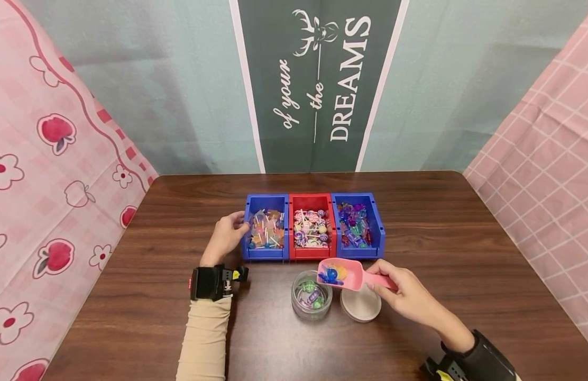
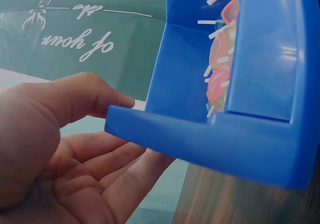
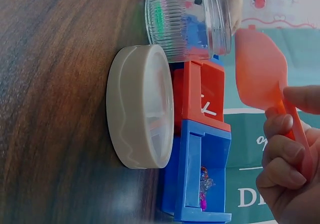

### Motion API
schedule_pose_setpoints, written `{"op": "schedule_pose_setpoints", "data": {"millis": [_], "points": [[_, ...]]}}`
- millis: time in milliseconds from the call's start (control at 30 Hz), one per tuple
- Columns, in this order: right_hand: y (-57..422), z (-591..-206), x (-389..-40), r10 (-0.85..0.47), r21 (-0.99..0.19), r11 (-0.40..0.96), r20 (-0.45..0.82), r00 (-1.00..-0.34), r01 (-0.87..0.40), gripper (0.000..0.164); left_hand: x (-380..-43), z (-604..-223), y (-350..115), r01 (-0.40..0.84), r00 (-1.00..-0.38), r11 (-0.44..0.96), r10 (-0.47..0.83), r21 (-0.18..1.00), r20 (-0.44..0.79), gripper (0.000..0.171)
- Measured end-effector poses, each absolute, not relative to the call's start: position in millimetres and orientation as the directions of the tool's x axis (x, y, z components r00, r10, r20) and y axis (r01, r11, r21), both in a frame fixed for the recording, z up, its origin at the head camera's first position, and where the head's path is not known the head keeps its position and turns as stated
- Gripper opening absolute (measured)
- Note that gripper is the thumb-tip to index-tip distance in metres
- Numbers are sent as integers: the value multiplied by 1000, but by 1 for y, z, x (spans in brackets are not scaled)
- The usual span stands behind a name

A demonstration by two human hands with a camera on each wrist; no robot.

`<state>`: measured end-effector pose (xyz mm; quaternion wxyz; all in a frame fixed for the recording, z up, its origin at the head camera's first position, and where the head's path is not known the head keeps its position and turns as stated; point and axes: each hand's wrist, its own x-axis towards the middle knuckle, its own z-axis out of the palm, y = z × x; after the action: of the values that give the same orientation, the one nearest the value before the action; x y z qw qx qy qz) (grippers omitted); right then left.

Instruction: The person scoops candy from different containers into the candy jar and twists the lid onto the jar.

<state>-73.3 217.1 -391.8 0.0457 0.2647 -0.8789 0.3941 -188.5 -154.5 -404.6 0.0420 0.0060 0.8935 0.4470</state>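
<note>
My right hand grips the handle of a pink scoop. Blue and yellow-orange pieces, seemingly candies, lie in the scoop, whose front end is over the right rim of a glass jar. Green and purple wrapped candies sit inside the jar. With thumb and fingers on either side of its left wall, my left hand holds the left blue bin, as the left wrist view shows. Small white-stick lollipops fill that bin. From the right wrist camera, the scoop hides its contents.
A round lid lies on the table right of the jar, below the scoop. Beside the left bin stand a red bin of striped lollipops and candies and another blue bin of wrapped candies. Behind the wooden table hangs a printed cloth.
</note>
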Motion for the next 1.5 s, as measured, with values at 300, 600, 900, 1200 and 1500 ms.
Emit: {"op": "schedule_pose_setpoints", "data": {"millis": [300,600,900,1200,1500], "points": [[219,-390,-74,-501,-682,502,271,-822,-531,17,-189,-405,-154,-21,-997,604,49,797,-63,44],[222,-384,-78,-548,-660,491,274,-791,-569,18,-190,-406,-153,-28,-997,601,46,799,-69,44],[218,-368,-83,-561,-627,528,250,-790,-573,14,-191,-406,-154,-23,-997,608,48,794,-66,45],[213,-354,-87,-596,-538,588,217,-773,-604,17,-191,-407,-155,-25,-997,612,48,791,-68,45],[210,-344,-87,-599,-505,611,209,-773,-610,18,-191,-407,-155,-50,-995,605,43,795,-95,46]]}}
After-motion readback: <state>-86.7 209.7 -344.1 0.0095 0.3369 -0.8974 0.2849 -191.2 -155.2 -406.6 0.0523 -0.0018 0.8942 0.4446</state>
